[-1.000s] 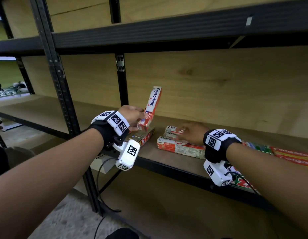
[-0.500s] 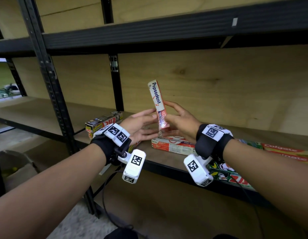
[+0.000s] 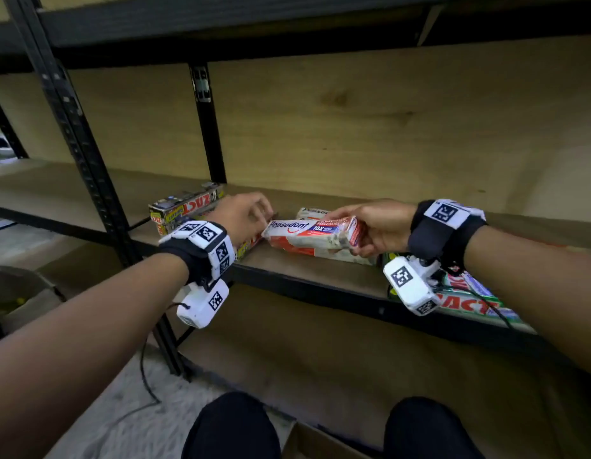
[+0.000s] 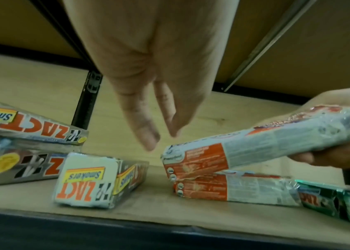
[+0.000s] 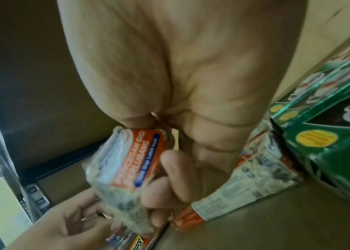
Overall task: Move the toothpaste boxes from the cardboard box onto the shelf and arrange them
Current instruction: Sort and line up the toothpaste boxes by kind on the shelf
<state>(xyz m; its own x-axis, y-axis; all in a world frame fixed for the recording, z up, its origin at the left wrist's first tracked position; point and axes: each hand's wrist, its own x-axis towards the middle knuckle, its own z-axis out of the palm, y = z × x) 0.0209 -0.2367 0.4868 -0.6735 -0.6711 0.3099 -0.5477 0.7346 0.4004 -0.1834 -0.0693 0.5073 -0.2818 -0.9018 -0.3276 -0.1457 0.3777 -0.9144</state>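
Observation:
My right hand [image 3: 355, 234] grips one end of a red-and-white Pepsodent pack [image 3: 312, 231], thumb on top and fingers curled beneath. The pack lies level just above another Pepsodent pack [image 4: 234, 189] that rests on the wooden shelf [image 3: 307, 273]. In the right wrist view the held pack's [image 5: 127, 169] end sits between thumb and fingers. My left hand [image 3: 266, 217] hovers at the pack's left end with straight fingers [image 4: 146, 135], holding nothing and slightly apart from it.
Silver Zact Smokers boxes [image 4: 84, 179] are stacked left of the Pepsodent packs, and green Zact boxes [image 3: 469, 299] lie on the right at the shelf's front edge. A black upright post [image 3: 88, 180] stands on the left. Cardboard boxes [image 3: 26, 289] sit on the floor below.
The Pepsodent pack stood upright between both hands; now my right hand alone holds it level, lowered over the shelved pack. My left hand has let go.

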